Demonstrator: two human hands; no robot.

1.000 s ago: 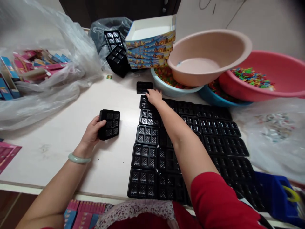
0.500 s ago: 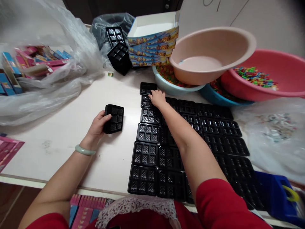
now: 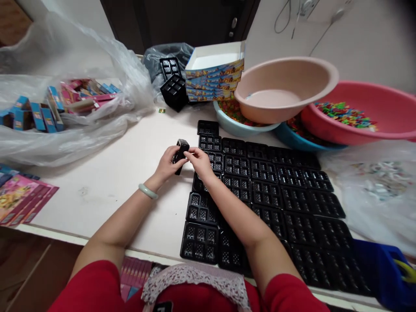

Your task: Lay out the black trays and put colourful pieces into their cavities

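My left hand (image 3: 168, 164) is closed round a small stack of black plastic trays (image 3: 181, 152), held tilted up above the white table (image 3: 130, 173). The fingers of my right hand (image 3: 199, 161) pinch at the stack's right edge, touching it; whether a single tray is parted there I cannot tell. To the right, rows of black six-compartment trays (image 3: 237, 166) lie flat side by side, partly hidden under my right forearm. The farthest tray in the left column (image 3: 208, 128) lies just beyond my hands.
Behind stand more black trays (image 3: 174, 90), stacked blue printed boxes (image 3: 214, 80), a beige basin (image 3: 286, 93), and a pink basin (image 3: 367, 125) of small colourful pieces. Plastic bags lie left (image 3: 130, 91) and right (image 3: 380, 190). A blue container (image 3: 377, 264) sits at front right.
My right hand has left the far tray in the left column and come back to the stack. My left hand has moved right and turned the stack on edge. The view has tilted up.
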